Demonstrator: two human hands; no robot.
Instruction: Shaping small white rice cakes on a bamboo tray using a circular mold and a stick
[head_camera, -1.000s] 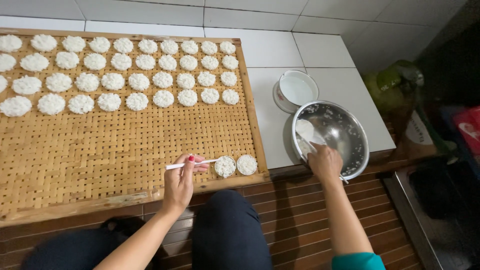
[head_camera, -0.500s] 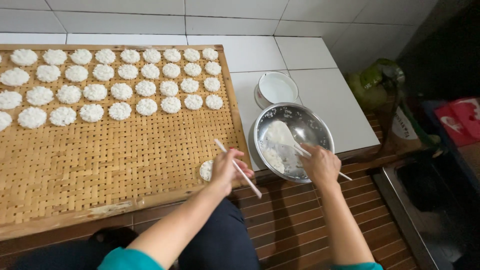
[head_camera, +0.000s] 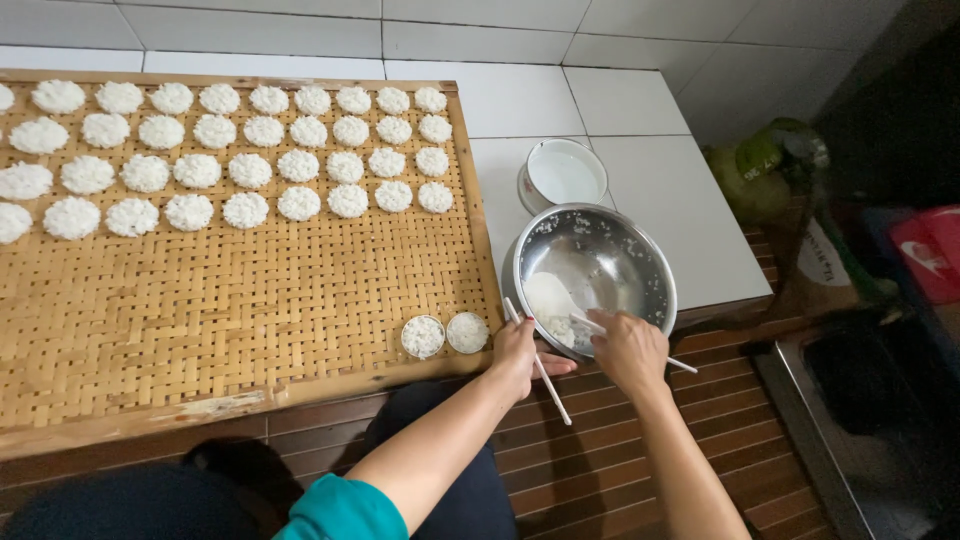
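My left hand rests at the near edge of the steel bowl and holds a white chopstick that slants toward me. My right hand grips the handle of a white rice paddle whose blade lies inside the bowl among leftover rice. Just left of my left hand, a small white ring mould filled with rice sits on the woven bamboo tray, beside one round rice cake. Rows of several round white rice cakes cover the tray's far part.
A small white bowl stands behind the steel bowl on the white tiled counter. Green and red bags lie in the dark area to the right. My dark-trousered knees are below the tray's front edge.
My left hand left the rice cakes at the tray's front and moved right to the steel bowl, chopstick turning toward me. My right hand stayed on the paddle in the bowl.
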